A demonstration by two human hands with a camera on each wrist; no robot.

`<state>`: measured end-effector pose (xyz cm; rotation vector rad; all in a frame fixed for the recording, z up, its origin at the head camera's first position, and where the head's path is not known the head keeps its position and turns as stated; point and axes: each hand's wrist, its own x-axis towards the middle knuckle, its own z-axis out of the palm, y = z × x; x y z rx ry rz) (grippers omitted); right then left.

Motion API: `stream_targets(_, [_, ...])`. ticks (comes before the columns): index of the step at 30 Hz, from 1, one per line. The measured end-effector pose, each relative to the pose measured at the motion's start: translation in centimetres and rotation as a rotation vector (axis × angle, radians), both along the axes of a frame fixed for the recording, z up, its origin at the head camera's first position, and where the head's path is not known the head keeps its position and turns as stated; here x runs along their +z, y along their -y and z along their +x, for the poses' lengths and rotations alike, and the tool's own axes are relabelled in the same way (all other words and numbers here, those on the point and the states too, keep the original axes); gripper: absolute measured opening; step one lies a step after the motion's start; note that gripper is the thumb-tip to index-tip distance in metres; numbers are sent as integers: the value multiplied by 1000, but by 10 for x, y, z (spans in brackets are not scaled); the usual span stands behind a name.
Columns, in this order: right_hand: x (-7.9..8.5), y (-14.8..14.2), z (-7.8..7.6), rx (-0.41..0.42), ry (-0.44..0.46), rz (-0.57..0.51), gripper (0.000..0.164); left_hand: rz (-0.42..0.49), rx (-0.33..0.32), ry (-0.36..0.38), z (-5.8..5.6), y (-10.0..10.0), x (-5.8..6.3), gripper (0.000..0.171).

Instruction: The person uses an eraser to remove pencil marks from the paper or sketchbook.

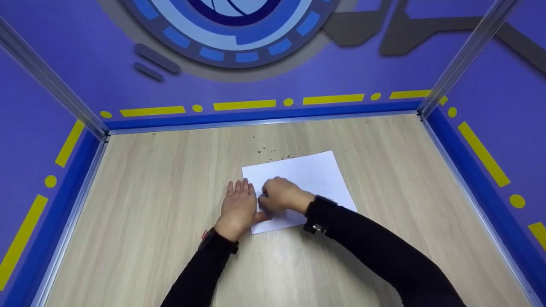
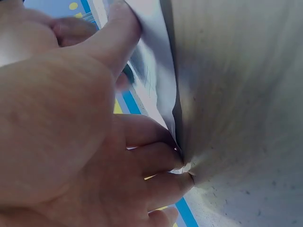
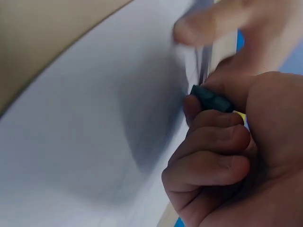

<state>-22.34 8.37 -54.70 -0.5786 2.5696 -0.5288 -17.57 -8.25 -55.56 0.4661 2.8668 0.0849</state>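
Observation:
A white sheet of paper [image 1: 315, 179] lies at a slight angle on the wooden table, with faint grey lines on it. My left hand [image 1: 239, 207] rests along the sheet's left edge, fingers fairly straight and thumb pressing on the paper. Close beside it, my right hand [image 1: 279, 196] is curled over the left part of the sheet. Between its thumb and index finger it pinches a small dark green eraser [image 3: 210, 99], down at the paper. In the head view the fist hides most of this eraser.
Dark crumbs [image 1: 273, 150] are scattered on the table [image 1: 170, 183] beyond the sheet's far edge. Blue-purple panels [image 1: 239, 94] with yellow marks wall the table at the back and on both sides, with metal strips along their feet.

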Motion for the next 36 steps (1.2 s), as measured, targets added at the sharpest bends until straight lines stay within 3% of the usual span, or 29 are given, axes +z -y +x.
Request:
stream_targets(5, [-4, 13, -3, 47, -30, 10, 36, -11, -4, -22, 0, 1, 0, 118])
stream_targets(9, [-5, -7, -5, 8, -14, 8, 36, -32, 7, 4, 0, -3, 2, 119])
stream_targets(14, [-3, -62, -10, -122, 23, -16, 33, -44, 22, 27, 0, -4, 5, 120])
stream_targets(20, [-5, -149, -14, -270, -6, -22, 22, -43, 23, 44, 1, -2, 3, 120])
stream_targets(24, [-7, -183, -13, -336, 3, 14, 27, -32, 23, 46, 2, 0, 1, 119])
stream_targets(29, [-10, -192, -12, -313, -16, 2, 38, -18, 27, 48, 2, 1, -1, 119])
stream_targets(36, [-7, -193, -9, -344, -22, 5, 32, 16, 14, 61, 0, 0, 4, 120])
